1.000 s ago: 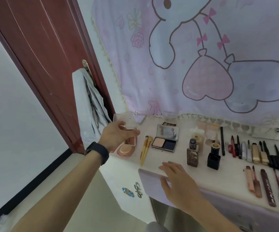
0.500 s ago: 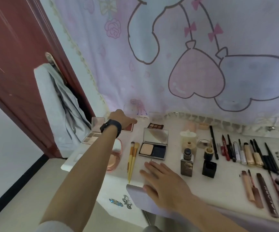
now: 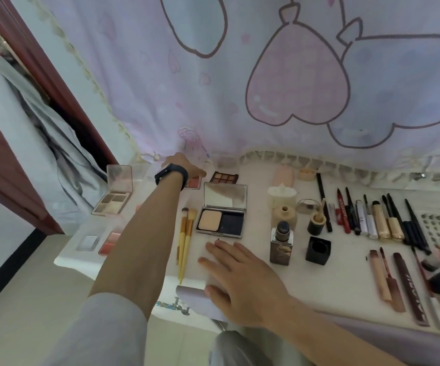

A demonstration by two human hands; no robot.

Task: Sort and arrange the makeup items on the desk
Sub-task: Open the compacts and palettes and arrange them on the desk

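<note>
Blush palette [image 3: 194,183] just beside left grip [image 3: 183,164], contact unclear

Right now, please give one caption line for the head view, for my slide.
Left hand reaches toward the pink blush palette by the curtain; right hand lies flat before the open powder compact.

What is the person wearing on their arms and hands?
The left arm has a light grey sleeve that ends near the elbow. A black wristband sits on the wrist just behind the left hand. The right hand and its forearm are bare: no sleeve, glove, ring or band shows.
</note>
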